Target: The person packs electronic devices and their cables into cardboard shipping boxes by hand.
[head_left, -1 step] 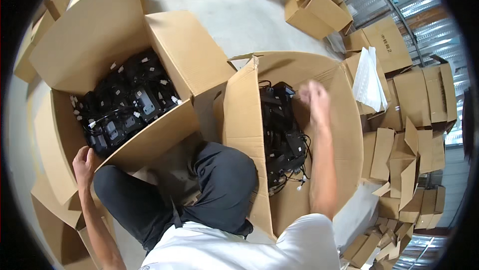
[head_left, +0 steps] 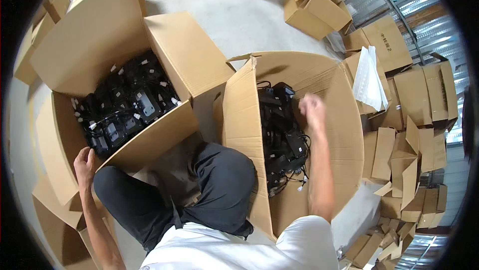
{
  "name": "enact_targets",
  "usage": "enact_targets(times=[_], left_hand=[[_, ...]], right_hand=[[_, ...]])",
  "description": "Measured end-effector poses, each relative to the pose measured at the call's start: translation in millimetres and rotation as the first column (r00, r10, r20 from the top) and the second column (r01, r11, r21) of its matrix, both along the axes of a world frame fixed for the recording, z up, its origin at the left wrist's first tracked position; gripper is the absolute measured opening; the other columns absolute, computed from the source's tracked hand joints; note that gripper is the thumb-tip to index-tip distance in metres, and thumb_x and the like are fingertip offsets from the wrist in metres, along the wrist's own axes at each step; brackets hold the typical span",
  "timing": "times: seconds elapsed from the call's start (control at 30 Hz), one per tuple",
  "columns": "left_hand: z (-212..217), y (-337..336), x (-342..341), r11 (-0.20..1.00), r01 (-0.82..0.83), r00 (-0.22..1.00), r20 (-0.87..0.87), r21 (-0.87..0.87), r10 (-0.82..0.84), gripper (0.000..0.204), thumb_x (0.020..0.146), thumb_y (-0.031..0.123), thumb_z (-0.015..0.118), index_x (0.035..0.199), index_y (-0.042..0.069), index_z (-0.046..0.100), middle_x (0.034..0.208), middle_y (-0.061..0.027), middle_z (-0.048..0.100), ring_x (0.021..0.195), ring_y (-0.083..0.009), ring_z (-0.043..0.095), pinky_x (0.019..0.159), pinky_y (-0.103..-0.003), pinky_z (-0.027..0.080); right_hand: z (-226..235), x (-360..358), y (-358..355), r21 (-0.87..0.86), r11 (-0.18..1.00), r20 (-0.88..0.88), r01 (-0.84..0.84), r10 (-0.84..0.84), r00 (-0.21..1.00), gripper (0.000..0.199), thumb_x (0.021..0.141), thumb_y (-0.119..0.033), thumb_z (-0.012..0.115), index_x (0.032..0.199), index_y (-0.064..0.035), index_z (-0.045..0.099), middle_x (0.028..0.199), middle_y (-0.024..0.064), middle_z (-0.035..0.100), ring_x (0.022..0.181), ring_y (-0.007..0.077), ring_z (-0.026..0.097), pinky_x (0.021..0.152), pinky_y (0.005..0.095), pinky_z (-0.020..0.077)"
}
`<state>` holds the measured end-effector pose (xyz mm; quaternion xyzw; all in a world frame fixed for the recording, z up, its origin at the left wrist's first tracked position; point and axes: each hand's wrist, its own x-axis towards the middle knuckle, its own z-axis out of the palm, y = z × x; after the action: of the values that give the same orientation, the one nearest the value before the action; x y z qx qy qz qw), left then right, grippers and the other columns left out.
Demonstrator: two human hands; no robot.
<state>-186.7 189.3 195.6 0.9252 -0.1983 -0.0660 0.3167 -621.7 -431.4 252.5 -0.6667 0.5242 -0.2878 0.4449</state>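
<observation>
Right hand and the tangled heap of black plastic devices with thin black cables. The bare right hand [head_left: 312, 110] is hovering inside a tall, open, brown corrugated-cardboard box [head_left: 242, 145], its fingers curling inward; the fingertips are blurring into the palm, so whether they are meeting, or enclosing anything small, one cannot tell. The heap of black plastic devices [head_left: 290, 142] is lying in that same box, to the left of the right hand and extending from there toward the wearer's body. Its upper end is sitting just beside the knuckles, with a narrow strip of cardboard showing between; its long axis is running roughly parallel to the right forearm [head_left: 322, 175]. A small white plug [head_left: 300, 188] is trailing from the heap's lower end, well below the right hand. The right hand is thus the nearer one by far.

The bare left hand [head_left: 84, 164] is resting at the near corner of a second open brown cardboard box [head_left: 162, 130], thumb and forefinger lying close to each other; whether they are pinching the rim, one cannot tell. Above and to the right of the left hand, densely packed black devices with white connectors [head_left: 124, 105] are filling that box's floor.
</observation>
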Motion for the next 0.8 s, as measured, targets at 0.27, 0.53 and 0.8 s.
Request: enact_targets(times=[0.27,0.53,0.8], left_hand=[[-25.6,28.3,26.4,0.999,0.019,0.998,0.055,0.029,-0.021,0.026,0.097,0.022,0.065,0.103,-0.003,0.071,0.089,-0.0147,0.074,0.083,-0.0207,0.071,0.076,-0.033,0.054],[-36.8,32.2,37.5,0.993,-0.014,0.999,0.03,0.12,0.011,0.03,0.097,0.025,0.064,0.104,-0.003,0.072,0.091,-0.0158,0.075,0.085,-0.021,0.072,0.076,-0.033,0.055],[-44.5,10.7,24.7,0.994,0.067,0.997,0.034,0.081,-0.07,0.029,0.098,0.024,0.065,0.103,-0.004,0.071,0.082,-0.0099,0.072,0.074,-0.0129,0.067,0.068,-0.028,0.053]], right_hand=[[-194.8,-123.9,101.1,0.139,0.983,-0.634,-0.119,0.181,0.752,0.031,0.084,-0.027,0.073,0.102,-0.0014,0.073,0.098,0.0207,0.073,0.096,0.0352,0.07,0.085,0.0408,0.0542],[-258.1,-173.7,136.2,0.474,0.833,-0.684,-0.285,0.552,0.476,0.04,0.078,-0.03,0.078,0.107,-0.0031,0.071,0.11,0.0226,0.069,0.107,0.0398,0.065,0.091,0.0445,0.0518],[-270.3,-208.9,166.2,0.007,0.514,-0.999,-0.858,0.043,0.018,0.073,0.069,-0.045,0.079,0.129,-0.0084,0.06,0.146,0.0163,0.048,0.138,0.0372,0.041,0.118,0.0582,0.0228]])
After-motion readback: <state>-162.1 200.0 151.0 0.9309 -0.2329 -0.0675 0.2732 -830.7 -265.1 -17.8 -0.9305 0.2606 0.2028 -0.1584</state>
